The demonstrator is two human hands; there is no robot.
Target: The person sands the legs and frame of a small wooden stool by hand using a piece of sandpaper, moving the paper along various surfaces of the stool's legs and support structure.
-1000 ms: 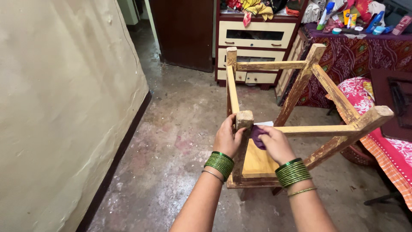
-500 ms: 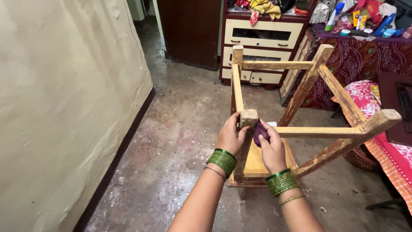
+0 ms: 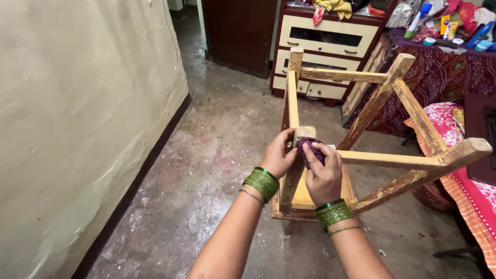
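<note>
My left hand [image 3: 278,157] and right hand [image 3: 323,175] crowd the near leg [image 3: 294,170] of an upturned wooden stool [image 3: 361,160], a purple cloth [image 3: 309,150] pressed between my right hand and the post. Rails and three other legs fence the space to my right and ahead; only gaps between them let a hand through. Bare concrete floor [image 3: 196,175] lies open on my left as far as the cream wall [image 3: 77,119]. A drawer chest [image 3: 325,46] and a draped table [image 3: 444,72] block the far side.
</note>
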